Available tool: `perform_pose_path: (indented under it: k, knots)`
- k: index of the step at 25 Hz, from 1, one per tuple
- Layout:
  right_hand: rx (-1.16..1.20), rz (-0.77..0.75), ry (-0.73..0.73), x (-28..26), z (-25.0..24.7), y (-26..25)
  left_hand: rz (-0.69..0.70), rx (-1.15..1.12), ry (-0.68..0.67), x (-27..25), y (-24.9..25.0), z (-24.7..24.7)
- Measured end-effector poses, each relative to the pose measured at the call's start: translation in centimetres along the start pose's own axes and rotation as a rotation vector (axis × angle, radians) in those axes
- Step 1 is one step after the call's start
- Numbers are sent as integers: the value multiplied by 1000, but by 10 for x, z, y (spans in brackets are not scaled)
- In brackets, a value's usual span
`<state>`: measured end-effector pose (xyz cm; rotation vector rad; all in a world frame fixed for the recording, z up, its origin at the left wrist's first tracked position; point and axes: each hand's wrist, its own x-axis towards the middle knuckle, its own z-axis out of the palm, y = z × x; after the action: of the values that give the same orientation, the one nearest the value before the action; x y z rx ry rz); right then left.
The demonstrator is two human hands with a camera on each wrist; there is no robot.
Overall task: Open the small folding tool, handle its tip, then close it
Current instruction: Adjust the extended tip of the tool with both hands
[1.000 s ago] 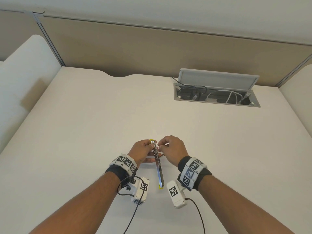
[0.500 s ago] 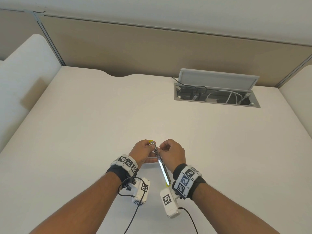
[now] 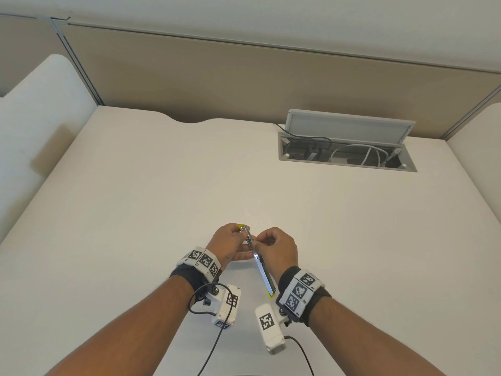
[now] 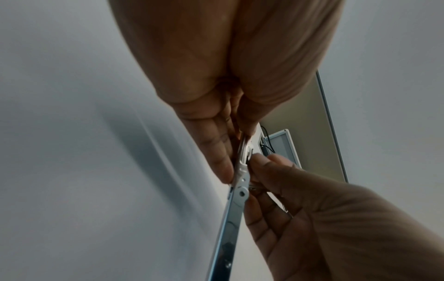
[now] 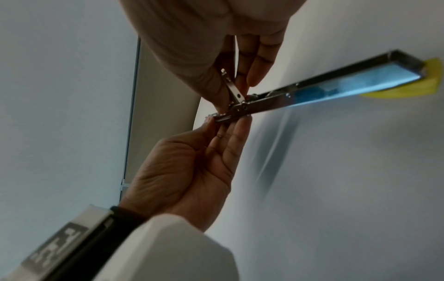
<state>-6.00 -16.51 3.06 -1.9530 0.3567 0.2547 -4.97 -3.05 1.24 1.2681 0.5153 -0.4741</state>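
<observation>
A slim shiny metal folding tool [image 3: 262,270] with yellow end caps is held in the air above the white desk [image 3: 135,213]. It runs from between my hands back toward my right wrist. My left hand [image 3: 242,239] grips its far end, fingers and thumb on either side of the bar [image 5: 223,117]. My right hand [image 3: 258,241] pinches a short hinged metal link [image 5: 231,88] that stands out from the bar at the pivot. The long arm [image 5: 336,83] ends in a yellow cap [image 5: 408,83]. In the left wrist view the pivot rivet [image 4: 241,194] shows between both hands.
An open cable hatch [image 3: 347,158] with a raised grey lid [image 3: 349,126] and cables sits in the desk at the back right. A beige partition [image 3: 244,77] closes the far edge. Wrist camera cables [image 3: 214,348] trail toward me.
The tool's near end has swung to the right, toward my right wrist. My right hand has shifted closer along the bar. My left hand has barely moved.
</observation>
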Motion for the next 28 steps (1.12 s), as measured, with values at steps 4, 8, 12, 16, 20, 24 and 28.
perform_pose_path:
  k: [4, 8, 12, 16, 20, 24, 28]
  knots:
    - [-97, -29, -39, -3, -3, 0, 5, -16, 14, 0, 0, -1]
    - [-156, -63, -53, -6, -4, -1, 3, -30, 19, 2, 0, -3]
    - [-141, -67, -26, -8, -1, -2, -3, -12, 21, 2, -2, -2]
    - [-124, -32, -18, -7, 1, -3, -6, -10, 15, 3, -6, -2]
    - [-180, -79, -51, -10, -4, -3, -12, -22, 21, 3, -5, -4]
    - [-241, -108, -72, -10, -8, -2, -18, -16, 19, 3, -3, -5]
    - [-347, -100, -110, -6, -12, -4, -15, 1, 12, 2, -2, -3]
